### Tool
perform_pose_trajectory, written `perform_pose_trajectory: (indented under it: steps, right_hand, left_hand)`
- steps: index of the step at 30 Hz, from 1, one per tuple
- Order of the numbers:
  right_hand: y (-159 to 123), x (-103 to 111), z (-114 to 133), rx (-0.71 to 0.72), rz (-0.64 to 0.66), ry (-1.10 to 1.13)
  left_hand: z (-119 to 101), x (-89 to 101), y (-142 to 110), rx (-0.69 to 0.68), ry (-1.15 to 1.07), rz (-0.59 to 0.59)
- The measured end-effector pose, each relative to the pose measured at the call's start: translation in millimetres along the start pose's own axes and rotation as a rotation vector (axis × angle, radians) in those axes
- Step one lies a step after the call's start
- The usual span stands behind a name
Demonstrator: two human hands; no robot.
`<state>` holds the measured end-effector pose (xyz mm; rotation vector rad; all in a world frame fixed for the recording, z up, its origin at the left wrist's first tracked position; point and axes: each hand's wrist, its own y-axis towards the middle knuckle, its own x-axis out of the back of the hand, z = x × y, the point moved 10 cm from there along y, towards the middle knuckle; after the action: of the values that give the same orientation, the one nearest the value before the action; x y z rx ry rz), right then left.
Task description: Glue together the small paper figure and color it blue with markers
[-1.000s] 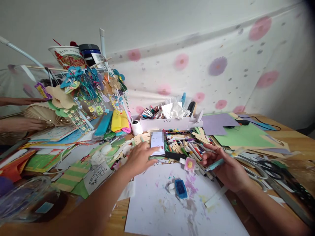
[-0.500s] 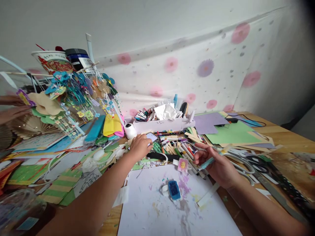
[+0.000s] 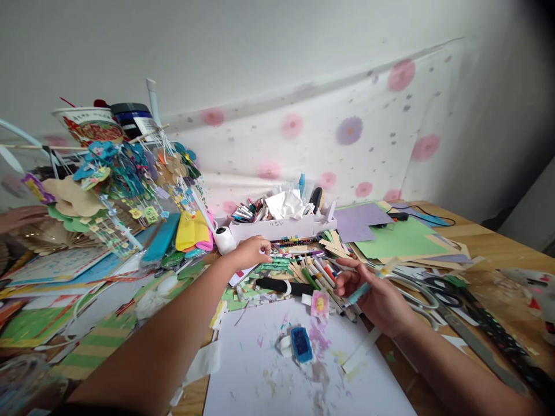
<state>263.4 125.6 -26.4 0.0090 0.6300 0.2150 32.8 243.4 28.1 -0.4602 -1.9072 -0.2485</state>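
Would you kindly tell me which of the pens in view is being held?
It is the light-blue pen, gripped in the right hand; the loose markers lie beside that hand, and other pens sit in the white box.

White box [image 3: 299, 226] just beyond left hand [image 3: 251, 254], pens and crumpled tissue [image 3: 285, 205] inside. Left of that hand: yellow folded material [image 3: 188, 232], paper-flower hangings [image 3: 71, 197], noodle tub [image 3: 89, 126], dark blue jar [image 3: 132, 121]. Past right hand [image 3: 377, 292]: purple sheet [image 3: 362, 216], green sheet [image 3: 403, 240]. Flower-print covering [image 3: 321, 141] on wall past both.
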Motion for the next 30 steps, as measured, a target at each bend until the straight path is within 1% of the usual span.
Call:
perform_pose_trajectory:
  steps: [2, 4, 7, 9, 11, 13, 16, 20, 23, 25, 27, 28, 30]
  right_hand:
    - [-0.6, 0.0, -0.6, -0.002, 0.009, -0.001]
    - [-1.7, -0.8, -1.4, -0.003, 0.027, -0.003]
    - [-3.6, -2.2, -3.6, -0.009, 0.05, -0.006]
    - [-4.3, -0.2, -6.4, -0.02, 0.029, -0.02]
    - [-4.5, 1.2, -10.2, -0.042, 0.009, -0.035]
    - [-4.4, 1.5, -13.6, -0.062, -0.001, -0.041]
    - [-3.9, 1.1, -16.2, -0.078, 0.002, -0.042]
    - [-2.9, 4.4, -15.3, -0.072, 0.0, -0.05]
    - [-2.6, 8.3, -13.7, -0.054, -0.017, -0.066]
    - [-2.8, 9.2, -14.1, -0.056, -0.019, -0.076]
    - [-3.2, 8.6, -14.4, -0.062, -0.011, -0.076]
    - [-3.3, 8.1, -14.2, -0.063, -0.004, -0.074]
    - [-2.8, 8.2, -13.6, -0.063, 0.004, -0.071]
  left_hand:
    - [10.3, 17.8, -10.9, 0.031, -0.149, -0.035]
    - [28.7, 37.8, -28.6, 0.082, -0.302, -0.115]
    - [65.3, 66.8, -67.8, 0.164, -0.52, -0.298]
    - [88.7, 83.9, -98.4, 0.203, -0.641, -0.434]
    - [106.2, 98.6, -127.0, 0.219, -0.736, -0.555]
    - [117.3, 110.3, -149.3, 0.22, -0.806, -0.649]
    - [126.4, 121.8, -168.6, 0.221, -0.866, -0.728]
    - [135.4, 137.4, -180.1, 0.247, -0.836, -0.785]
    - [139.5, 155.6, -188.7, 0.27, -0.721, -0.816]
    - [139.8, 164.0, -193.8, 0.288, -0.619, -0.807]
    - [138.4, 160.8, -194.4, 0.314, -0.516, -0.739]
    - [137.0, 153.8, -192.2, 0.325, -0.467, -0.683]
    - [131.7, 130.9, -183.2, 0.337, -0.375, -0.542]
